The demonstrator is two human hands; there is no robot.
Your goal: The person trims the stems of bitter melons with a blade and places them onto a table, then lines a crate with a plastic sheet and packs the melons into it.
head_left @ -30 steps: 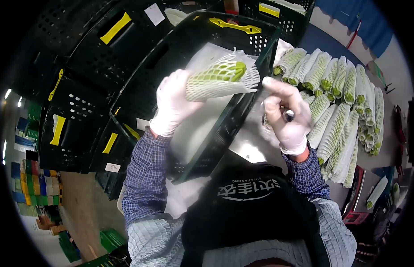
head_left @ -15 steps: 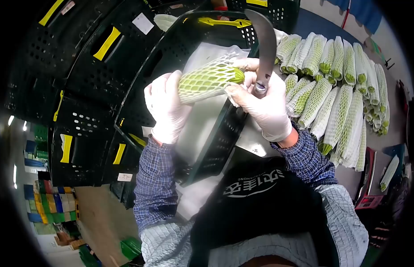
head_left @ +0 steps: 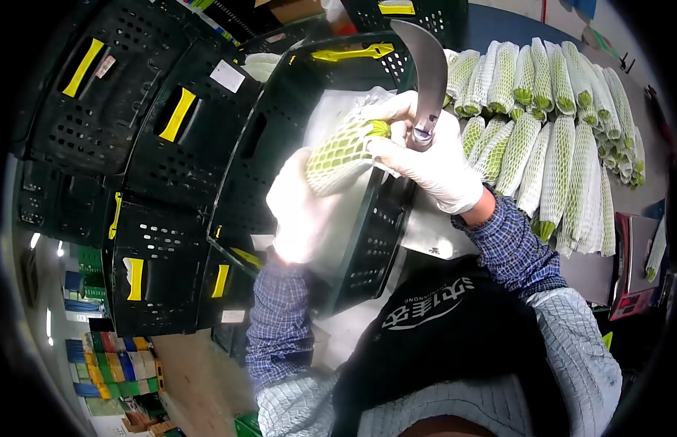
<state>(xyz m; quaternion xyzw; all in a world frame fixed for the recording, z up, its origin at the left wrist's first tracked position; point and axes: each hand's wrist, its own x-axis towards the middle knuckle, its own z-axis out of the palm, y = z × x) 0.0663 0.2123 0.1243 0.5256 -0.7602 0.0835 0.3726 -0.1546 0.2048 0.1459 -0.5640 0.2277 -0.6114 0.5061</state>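
In the head view a green zucchini (head_left: 340, 156), sleeved in white foam netting, is held over a dark crate (head_left: 362, 244). My gloved left hand (head_left: 296, 207) is closed around its lower left part, overexposed by bright light. My gloved right hand (head_left: 442, 169) grips a curved knife (head_left: 432, 73), its blade pointing up and away from me. The thumb and fingers of that same hand also pinch the net's edge at the zucchini's stem end. The knife's handle is mostly hidden in my palm. Clear plastic lining (head_left: 331, 109) shows inside the crate.
Many netted zucchinis (head_left: 557, 171) lie in rows on the table (head_left: 491, 25) at the right. Dark crates with yellow handles (head_left: 177, 115) are stacked at the left. Colourful stacked goods (head_left: 120, 368) stand on the floor at lower left.
The view has shifted slightly. My left hand has moved closer to my right along the zucchini, and the right fingers now pull the net over its stem end.
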